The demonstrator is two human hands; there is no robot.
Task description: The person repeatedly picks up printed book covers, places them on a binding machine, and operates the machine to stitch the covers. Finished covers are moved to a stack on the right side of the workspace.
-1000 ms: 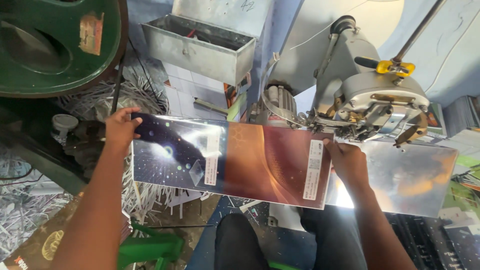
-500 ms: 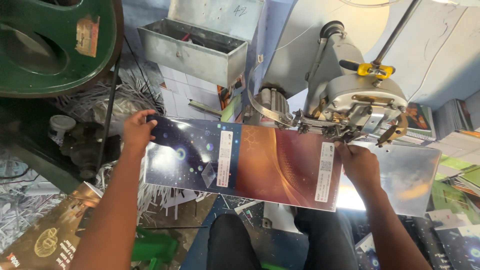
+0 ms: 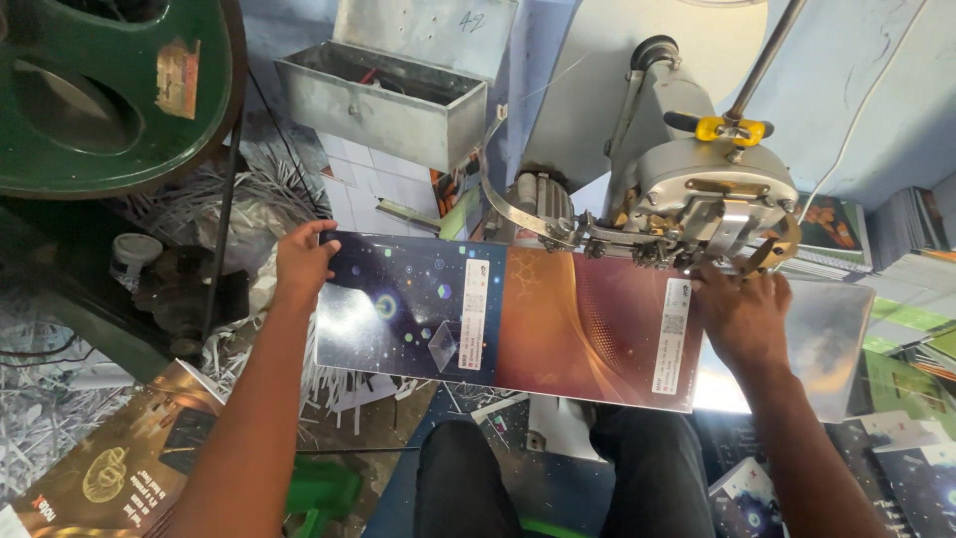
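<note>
Left hand [image 3: 299,261] closed on the left short edge of a long glossy printed cover sheet [image 3: 518,319], thumb on top, fingers wrapped under the edge. Right hand [image 3: 742,317] lies palm-down on the sheet's right end, fingers pointing up toward the machine head; can't tell whether it pinches the sheet or just presses it flat. Sheet is held roughly level above the person's lap, tilted slightly down to the right, top edge tucked under the grey metal stitching machine head [image 3: 697,194]. Sheet graphics: left half dark blue starfield with small glowing dots and a pale cube shape, right half copper-red with curved orange lines. Two narrow white vertical label strips on it, one [image 3: 475,314] near the middle at the colour change, one [image 3: 674,334] just beside the right hand. A curved steel band [image 3: 513,211] runs from the machine's left side down to the sheet's top edge. Yellow wing clamp [image 3: 730,129] on a rod sits on top of the head. Behind and left: open rectangular grey sheet-metal box [image 3: 383,110]; far left, large green cast wheel [image 3: 119,95] with a small orange-tan rectangular sticker [image 3: 177,78]. Pale shredded paper trimmings [image 3: 249,199] piled under it. Lower left, brown printed cover [image 3: 110,468] with a gold line drawing. Right side: stacks of printed covers [image 3: 901,299], green and dark.
</note>
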